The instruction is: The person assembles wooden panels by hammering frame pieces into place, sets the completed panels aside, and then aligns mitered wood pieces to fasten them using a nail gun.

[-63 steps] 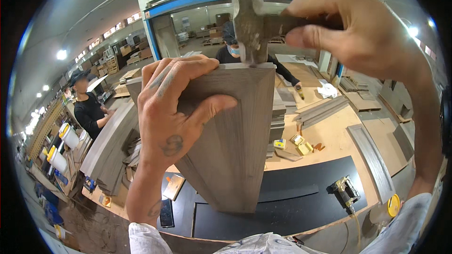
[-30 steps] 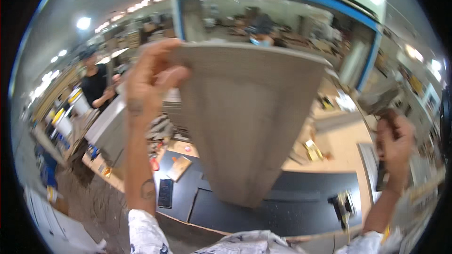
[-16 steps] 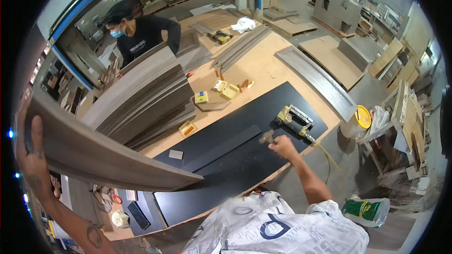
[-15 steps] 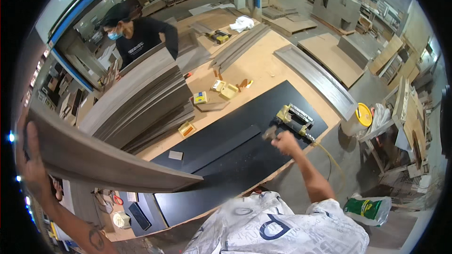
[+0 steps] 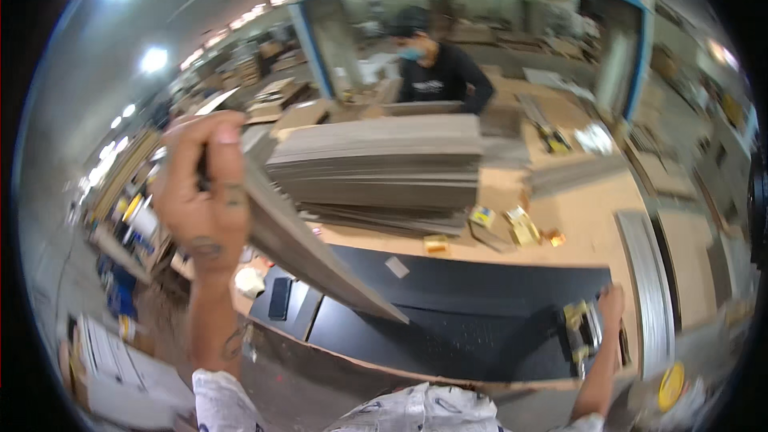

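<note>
My left hand (image 5: 204,192) is closed around the raised end of a long grey wood-grain panel (image 5: 308,252). The panel slants down to the right, and its far end meets the black board (image 5: 480,296) on the table. My right hand (image 5: 611,304) is closed at the board's right end, beside a yellow and silver nail gun (image 5: 582,332). What its fingers hold, if anything, is hidden. A small pale rectangular piece (image 5: 396,266) lies on the board. Behind it rises a stack of similar grey panels (image 5: 376,168).
Across the table (image 5: 512,248) a masked person (image 5: 440,72) in black stands behind the stack. Open yellow boxes (image 5: 522,226) lie by the stack. A framed grey panel (image 5: 646,296) lies along the right edge. A dark phone-like slab (image 5: 280,298) is at the left; a yellow-lidded bucket (image 5: 672,386) stands lower right.
The view has swung left. My left hand has raised its end of the panel. My right hand, earlier holding a small blurred hammer-like tool left of the nail gun, is now at the gun's right side.
</note>
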Available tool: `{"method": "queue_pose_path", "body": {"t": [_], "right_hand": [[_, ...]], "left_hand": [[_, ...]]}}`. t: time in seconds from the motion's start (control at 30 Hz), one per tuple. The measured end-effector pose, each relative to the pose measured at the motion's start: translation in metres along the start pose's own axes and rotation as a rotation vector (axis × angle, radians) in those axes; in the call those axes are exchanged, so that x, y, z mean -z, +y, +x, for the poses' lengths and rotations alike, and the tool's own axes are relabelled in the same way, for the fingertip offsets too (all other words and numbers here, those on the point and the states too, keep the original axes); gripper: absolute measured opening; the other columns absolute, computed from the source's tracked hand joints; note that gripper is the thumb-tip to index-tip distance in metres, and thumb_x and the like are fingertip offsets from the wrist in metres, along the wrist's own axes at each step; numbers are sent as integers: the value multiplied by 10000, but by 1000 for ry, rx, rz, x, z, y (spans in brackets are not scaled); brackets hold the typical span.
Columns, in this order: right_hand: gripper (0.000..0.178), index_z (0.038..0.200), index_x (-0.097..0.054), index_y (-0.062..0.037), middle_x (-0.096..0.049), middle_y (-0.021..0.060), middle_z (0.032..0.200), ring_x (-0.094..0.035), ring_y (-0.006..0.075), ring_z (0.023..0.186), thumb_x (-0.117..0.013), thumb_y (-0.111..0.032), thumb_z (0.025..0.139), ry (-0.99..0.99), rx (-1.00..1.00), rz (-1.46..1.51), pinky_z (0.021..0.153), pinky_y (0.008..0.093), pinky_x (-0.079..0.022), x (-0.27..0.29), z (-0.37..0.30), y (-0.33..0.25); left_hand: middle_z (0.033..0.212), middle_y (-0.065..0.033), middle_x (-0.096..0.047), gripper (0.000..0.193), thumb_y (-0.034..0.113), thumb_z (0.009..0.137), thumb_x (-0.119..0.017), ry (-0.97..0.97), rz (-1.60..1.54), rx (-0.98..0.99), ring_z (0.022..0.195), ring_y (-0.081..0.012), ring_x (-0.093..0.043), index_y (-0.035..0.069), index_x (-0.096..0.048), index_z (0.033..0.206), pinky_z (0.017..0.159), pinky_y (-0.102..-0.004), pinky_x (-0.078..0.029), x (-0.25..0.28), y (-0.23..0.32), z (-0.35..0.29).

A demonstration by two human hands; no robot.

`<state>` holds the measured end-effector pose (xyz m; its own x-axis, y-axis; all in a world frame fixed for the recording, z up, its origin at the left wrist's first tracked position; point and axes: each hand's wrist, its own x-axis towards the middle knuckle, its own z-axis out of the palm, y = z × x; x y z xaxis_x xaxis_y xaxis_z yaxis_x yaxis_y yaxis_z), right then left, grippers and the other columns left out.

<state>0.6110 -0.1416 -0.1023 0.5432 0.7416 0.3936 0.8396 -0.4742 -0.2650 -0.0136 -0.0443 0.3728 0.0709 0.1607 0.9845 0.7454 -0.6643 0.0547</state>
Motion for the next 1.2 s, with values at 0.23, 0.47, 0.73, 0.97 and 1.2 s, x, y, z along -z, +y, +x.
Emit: {"method": "queue_pose_path", "body": {"t": [0.23, 0.47, 0.73, 0.97, 1.2], "right_hand": [[636, 1312, -560, -31, -598, 182, 1312, -577, 322, 1223, -808, -228, 760, -553, 548, 1097, 1021, 396, -452, 79, -109, -377], [785, 1451, -416, -97, -588, 226, 1300, -593, 375, 1180, -816, -189, 782, -658, 738, 1321, 964, 401, -477, 96, -143, -470], [416, 1242, -565, -49, -683, 209, 1039, -696, 351, 906, -720, -126, 864, -673, 682, 1240, 782, 368, -531, 76, -157, -487], [287, 1010, -628, 5, -658, 145, 823, -623, 234, 693, -715, -241, 890, -330, 566, 1010, 646, 321, -487, 173, -139, -416], [286, 1020, -643, -11, -658, 224, 841, -648, 408, 744, -743, -137, 784, -414, 661, 551, 672, 413, -504, 166, -159, -384]], "left_hand": [[784, -66, -719, 320, 236, 1034, -490, 27, -237, 17, 608, -77, -528, -3, -624, 1197, 626, -239, -439, 11, 5, 5], [994, -91, -741, 271, 177, 982, -555, -139, -195, -196, 923, -183, -678, 31, -652, 1189, 958, -379, -448, 38, -11, 3], [1029, -74, -735, 263, 194, 800, -794, -142, -299, -290, 943, -239, -696, 65, -730, 1021, 937, -387, -489, 58, -20, 2], [1087, -144, -713, 263, 133, 892, -720, -47, -595, 404, 1012, -188, -672, -12, -640, 1095, 916, -303, -520, 93, -70, -15], [960, -56, -696, 198, 102, 868, -714, -58, -349, 1300, 933, -143, -643, -23, -675, 1016, 878, -296, -512, 83, -158, -236]]}}
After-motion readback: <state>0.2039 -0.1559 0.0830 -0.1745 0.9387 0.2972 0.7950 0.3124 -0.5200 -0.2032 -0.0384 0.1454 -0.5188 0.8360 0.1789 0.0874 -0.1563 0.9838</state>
